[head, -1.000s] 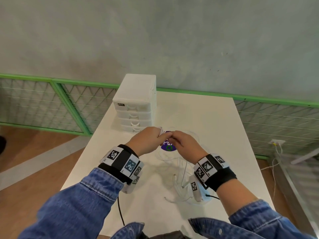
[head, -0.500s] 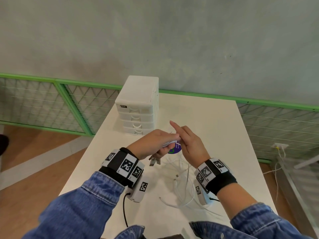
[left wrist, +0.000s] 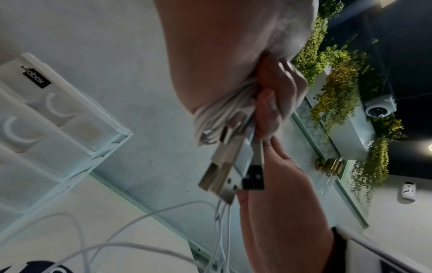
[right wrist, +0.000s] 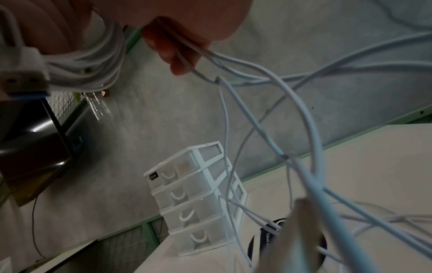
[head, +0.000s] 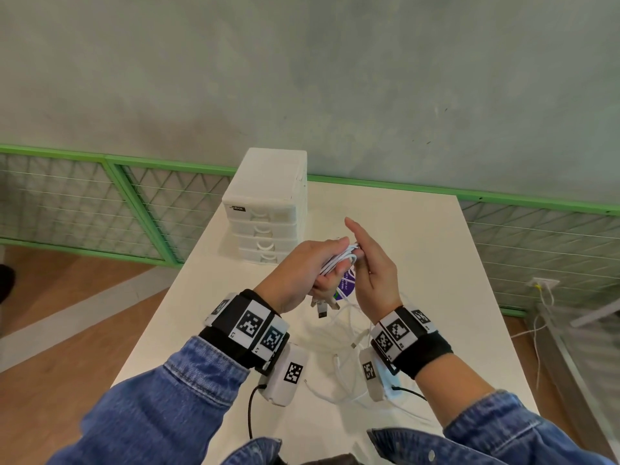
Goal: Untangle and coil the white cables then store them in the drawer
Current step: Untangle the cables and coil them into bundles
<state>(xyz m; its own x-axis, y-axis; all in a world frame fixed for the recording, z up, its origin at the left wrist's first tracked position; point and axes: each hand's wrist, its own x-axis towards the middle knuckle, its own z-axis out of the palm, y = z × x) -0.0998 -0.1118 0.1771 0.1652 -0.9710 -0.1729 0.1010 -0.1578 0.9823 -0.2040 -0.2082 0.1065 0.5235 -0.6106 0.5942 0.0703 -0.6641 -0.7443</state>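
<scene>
My left hand (head: 315, 273) grips a coiled bundle of white cables (head: 339, 260) above the table, with three USB plugs (head: 323, 308) hanging below the fist. The left wrist view shows the bundle (left wrist: 219, 114) and plugs (left wrist: 230, 171) close up. My right hand (head: 372, 263) is against the bundle's right side with its index finger pointing up. In the right wrist view its thumb (right wrist: 173, 48) pinches several loose strands (right wrist: 245, 73) that trail down to the table. More loose white cable (head: 342, 354) lies tangled below my wrists. The white drawer unit (head: 268, 213) stands behind my left hand, all drawers closed.
The white table (head: 419, 236) has a round purple sticker (head: 347, 286) under my hands. A green mesh fence (head: 100, 196) runs behind and beside the table. Black wrist-camera leads (head: 250, 411) hang near the front edge.
Both hands have lifted from the table. My left hand now holds a thicker bundle with plugs dangling, and my right hand has swung up beside it with the index finger straight.
</scene>
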